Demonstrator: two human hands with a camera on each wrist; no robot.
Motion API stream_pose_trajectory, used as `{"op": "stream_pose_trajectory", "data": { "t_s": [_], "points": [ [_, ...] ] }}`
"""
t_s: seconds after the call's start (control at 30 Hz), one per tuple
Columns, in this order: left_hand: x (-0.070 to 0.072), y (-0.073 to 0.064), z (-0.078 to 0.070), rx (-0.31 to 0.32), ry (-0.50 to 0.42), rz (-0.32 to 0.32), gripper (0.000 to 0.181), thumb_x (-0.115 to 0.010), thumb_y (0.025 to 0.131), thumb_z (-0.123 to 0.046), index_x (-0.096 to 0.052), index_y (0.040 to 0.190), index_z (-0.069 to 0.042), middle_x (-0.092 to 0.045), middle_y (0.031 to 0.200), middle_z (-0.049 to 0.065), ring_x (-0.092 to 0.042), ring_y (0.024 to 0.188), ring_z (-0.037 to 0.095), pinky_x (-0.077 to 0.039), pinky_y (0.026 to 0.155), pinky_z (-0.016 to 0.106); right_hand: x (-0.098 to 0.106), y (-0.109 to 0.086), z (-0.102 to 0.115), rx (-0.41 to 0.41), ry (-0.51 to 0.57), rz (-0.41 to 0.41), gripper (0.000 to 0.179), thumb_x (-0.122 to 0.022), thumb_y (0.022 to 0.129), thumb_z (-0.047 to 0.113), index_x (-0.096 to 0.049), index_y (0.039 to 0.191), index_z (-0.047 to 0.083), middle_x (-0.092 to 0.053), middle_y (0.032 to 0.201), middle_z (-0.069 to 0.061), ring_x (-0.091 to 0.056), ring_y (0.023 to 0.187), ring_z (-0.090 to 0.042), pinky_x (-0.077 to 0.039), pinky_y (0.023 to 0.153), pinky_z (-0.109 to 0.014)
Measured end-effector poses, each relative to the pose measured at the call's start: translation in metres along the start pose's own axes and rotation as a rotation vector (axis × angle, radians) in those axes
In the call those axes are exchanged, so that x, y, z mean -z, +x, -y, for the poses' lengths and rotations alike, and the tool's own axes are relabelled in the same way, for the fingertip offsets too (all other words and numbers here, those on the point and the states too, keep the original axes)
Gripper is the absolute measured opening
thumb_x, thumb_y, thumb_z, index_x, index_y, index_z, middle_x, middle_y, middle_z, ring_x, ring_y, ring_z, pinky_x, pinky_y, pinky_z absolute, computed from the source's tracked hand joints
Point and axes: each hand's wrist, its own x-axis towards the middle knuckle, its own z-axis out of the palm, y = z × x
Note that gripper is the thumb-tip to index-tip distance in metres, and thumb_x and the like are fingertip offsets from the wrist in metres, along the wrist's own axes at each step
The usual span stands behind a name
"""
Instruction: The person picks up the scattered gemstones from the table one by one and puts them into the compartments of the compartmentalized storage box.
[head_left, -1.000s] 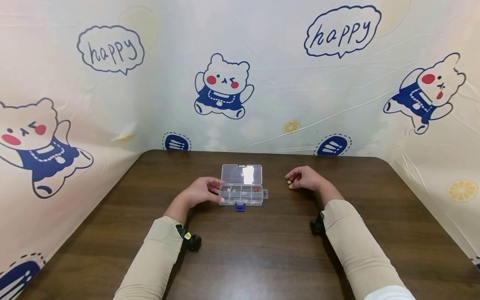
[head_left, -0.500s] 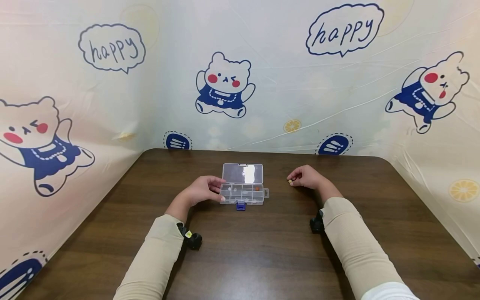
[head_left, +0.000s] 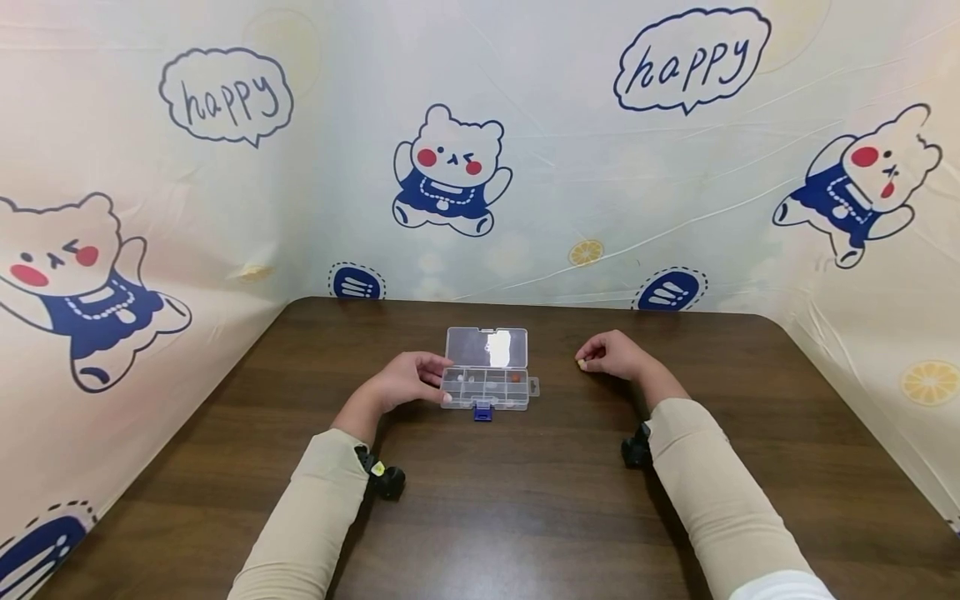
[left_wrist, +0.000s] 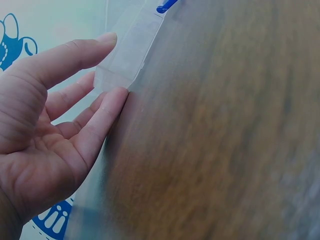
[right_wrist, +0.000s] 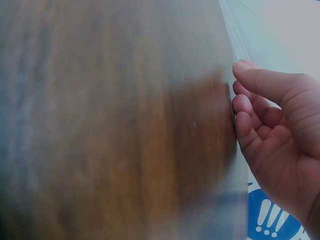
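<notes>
A clear plastic compartment box lies on the table with its transparent lid raised at the back. My left hand grips the box's left end between thumb and fingers; the left wrist view shows the thumb above a corner of the box. Small pale pieces and an orange-brown piece lie in the back compartments. To the right of the box, my right hand pinches a small yellowish piece at its fingertips, low over the table. The right wrist view hides that piece behind the fingers.
A blue latch hangs at the box's front, and a hanging tab sticks out on its right. The brown wooden table ends at a printed cloth backdrop behind and at both sides.
The right thumb and forefinger have come closer together on the yellowish piece. The left hand stays on the box, which has not visibly moved on the table.
</notes>
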Motion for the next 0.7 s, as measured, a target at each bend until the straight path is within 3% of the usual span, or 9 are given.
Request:
{"op": "stream_pose_trajectory", "data": {
  "t_s": [0.7],
  "points": [
    [0.000, -0.001, 0.000, -0.008, 0.010, 0.004, 0.064, -0.088, 0.071, -0.012, -0.061, 0.129, -0.007, -0.060, 0.115, 0.011, -0.058, 0.101, 0.024, -0.051, 0.090, 0.036, -0.001, -0.007, 0.011, 0.023, 0.057, -0.033, 0.016, -0.073, 0.087, 0.008, -0.072, 0.102, 0.001, -0.069, 0.091, -0.006, -0.056, 0.077, -0.019, -0.051, 0.068, -0.030]
  ]
}}
